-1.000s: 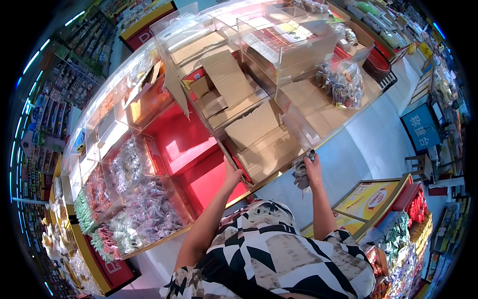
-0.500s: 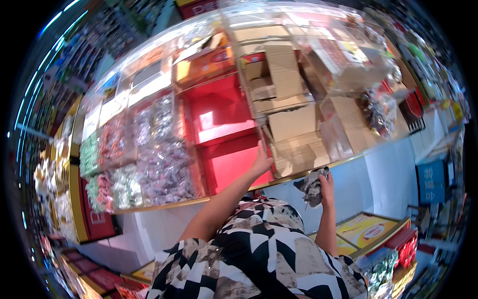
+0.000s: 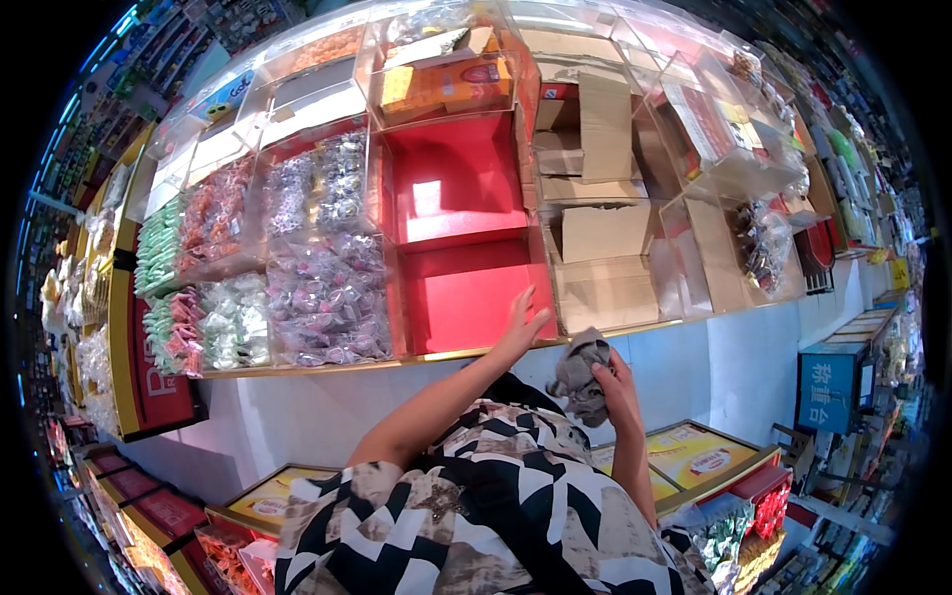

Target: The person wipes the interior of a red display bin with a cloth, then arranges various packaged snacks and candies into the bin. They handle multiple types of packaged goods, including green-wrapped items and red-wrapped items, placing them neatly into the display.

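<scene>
A crumpled grey cloth [image 3: 580, 379] is gripped in my right hand [image 3: 617, 385], just in front of the display case's near edge. My left hand [image 3: 523, 325] has its fingers apart and holds nothing. It hovers by the front right corner of the red compartment [image 3: 466, 293], whose bare floor and walls show. To the right of that lies a compartment with brown cardboard [image 3: 607, 288] in it. Whether my left fingertips touch the case's edge, I cannot tell.
Left of the red compartment sit several clear bins of wrapped sweets [image 3: 327, 297]. An orange box [image 3: 446, 87] lies behind it. At the right stand a bag of goods [image 3: 766, 243] and a blue sign box [image 3: 836, 389]. Yellow-topped display stands [image 3: 699, 458] are close beside me.
My right hand has brought the cloth leftward, closer to my left hand. The left hand has come away from the divider, its fingers now spread. The whole view has shifted a little.
</scene>
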A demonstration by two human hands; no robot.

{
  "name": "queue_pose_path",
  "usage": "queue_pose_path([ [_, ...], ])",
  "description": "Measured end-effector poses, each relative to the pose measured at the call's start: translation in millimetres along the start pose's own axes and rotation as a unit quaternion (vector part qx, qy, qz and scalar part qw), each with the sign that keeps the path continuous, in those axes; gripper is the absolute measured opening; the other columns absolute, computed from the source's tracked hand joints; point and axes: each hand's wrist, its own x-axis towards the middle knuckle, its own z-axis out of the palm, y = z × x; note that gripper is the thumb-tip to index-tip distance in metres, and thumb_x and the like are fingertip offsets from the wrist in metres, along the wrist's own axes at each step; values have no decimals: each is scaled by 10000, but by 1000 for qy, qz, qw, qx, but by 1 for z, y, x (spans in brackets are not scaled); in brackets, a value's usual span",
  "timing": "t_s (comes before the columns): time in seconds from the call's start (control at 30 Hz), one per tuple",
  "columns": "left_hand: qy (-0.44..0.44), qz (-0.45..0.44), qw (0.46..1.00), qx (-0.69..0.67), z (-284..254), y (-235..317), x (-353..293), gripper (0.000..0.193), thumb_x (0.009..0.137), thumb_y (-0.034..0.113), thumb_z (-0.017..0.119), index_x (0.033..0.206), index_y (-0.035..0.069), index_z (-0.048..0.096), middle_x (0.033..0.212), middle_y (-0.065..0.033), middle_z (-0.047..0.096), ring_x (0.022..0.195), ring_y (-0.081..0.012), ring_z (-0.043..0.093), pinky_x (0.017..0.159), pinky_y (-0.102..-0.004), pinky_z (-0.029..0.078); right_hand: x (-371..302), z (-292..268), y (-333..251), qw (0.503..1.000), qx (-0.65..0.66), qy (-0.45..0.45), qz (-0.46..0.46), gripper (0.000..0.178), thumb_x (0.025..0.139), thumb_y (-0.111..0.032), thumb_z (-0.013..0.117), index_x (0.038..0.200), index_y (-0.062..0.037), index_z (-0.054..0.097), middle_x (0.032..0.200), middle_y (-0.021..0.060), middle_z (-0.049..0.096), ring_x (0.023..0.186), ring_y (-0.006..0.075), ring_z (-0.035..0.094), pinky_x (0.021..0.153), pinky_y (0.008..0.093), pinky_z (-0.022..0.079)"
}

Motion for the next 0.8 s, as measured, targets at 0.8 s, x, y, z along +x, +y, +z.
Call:
queue_pose_path([
  [0.8,-190,104,970,114,123,138,32,535,900,186,617,1375,37,421,1285,-113,508,1199,-216,506,986,-342,425,-9,-192,-73,968,131,1,-214,641,685,-165,720,1283,-15,543,1153,67,636,1046,170,607,927,323,481],
])
